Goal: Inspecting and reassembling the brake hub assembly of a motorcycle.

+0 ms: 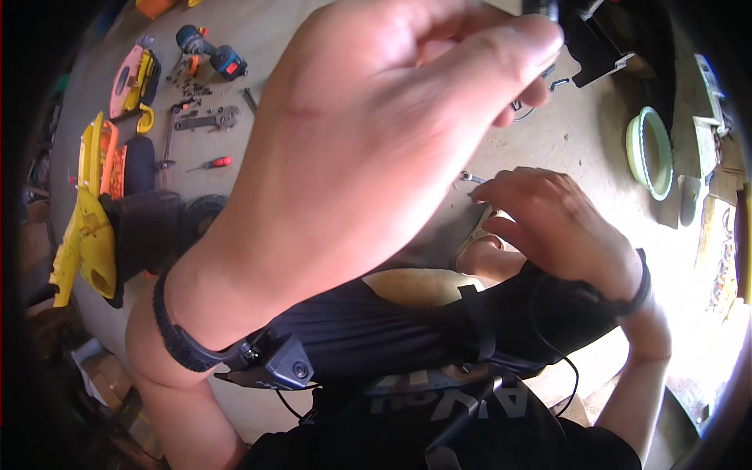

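Note:
My left hand (pixel 376 133) is raised close to the camera and covers much of the middle. Its thumb and fingers are closed, and a dark, shiny, rod-like piece (pixel 540 8) shows at the thumb tip, cut off by the upper edge; its kind cannot be made out. Lower and to the right, my right hand (pixel 552 219) hangs above my bent leg and foot, fingers loosely bent and thumb apart, with nothing seen in it. Just beyond its fingertips, a metal tool end (pixel 470 177) lies on the floor. Behind the left hand, part of the floor is hidden.
On the floor at left lie a blue-black cordless power tool (pixel 211 53), an adjustable wrench (pixel 207 119), a red-handled screwdriver (pixel 211 164) and yellow plastic parts (pixel 95 235). A black bracket-like part (pixel 591 51) is at upper right. A pale green basin (pixel 648 153) stands at right.

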Tool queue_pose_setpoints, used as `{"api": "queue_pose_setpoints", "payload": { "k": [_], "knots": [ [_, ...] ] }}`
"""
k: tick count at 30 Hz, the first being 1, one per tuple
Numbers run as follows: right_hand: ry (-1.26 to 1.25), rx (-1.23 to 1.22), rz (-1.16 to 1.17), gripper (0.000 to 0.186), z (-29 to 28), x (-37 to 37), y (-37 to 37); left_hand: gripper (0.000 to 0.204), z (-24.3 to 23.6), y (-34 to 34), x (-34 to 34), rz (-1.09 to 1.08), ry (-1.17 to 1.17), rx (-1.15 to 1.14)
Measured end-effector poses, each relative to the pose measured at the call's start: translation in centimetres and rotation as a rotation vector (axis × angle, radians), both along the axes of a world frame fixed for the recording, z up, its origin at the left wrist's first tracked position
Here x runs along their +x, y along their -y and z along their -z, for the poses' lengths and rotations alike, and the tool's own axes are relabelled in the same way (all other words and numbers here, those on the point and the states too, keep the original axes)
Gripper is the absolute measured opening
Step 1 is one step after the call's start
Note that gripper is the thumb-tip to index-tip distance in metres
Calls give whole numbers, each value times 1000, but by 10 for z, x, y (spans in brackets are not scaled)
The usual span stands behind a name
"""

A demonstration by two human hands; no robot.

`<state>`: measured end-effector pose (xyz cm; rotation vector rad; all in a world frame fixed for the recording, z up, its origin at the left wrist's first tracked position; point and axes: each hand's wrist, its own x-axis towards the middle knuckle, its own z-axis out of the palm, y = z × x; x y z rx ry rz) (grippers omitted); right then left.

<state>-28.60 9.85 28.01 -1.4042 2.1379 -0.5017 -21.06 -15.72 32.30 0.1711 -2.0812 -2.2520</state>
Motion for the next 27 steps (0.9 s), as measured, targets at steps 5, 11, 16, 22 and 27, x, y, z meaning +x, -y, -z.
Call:
{"api": "queue_pose_setpoints", "payload": {
  "k": [5, 11, 16, 22, 27],
  "knots": [
    [24, 175, -123, 25, 121, -37, 18, 41, 2, 1, -4, -5, -61, -7],
    [-89, 558, 8, 20, 312, -18, 33, 39, 2, 1, 3, -18, -101, -31],
    [-248, 452, 156, 26, 363, 16, 40, 37, 0, 3, 11, -14, -129, -64],
    [-344, 499, 101, 29, 373, 29, 40, 35, -3, 5, 15, -14, -147, -87],
    [-339, 506, 97, 33, 373, 38, 40, 33, -4, 7, 10, -20, -172, -106]
  ]
}}
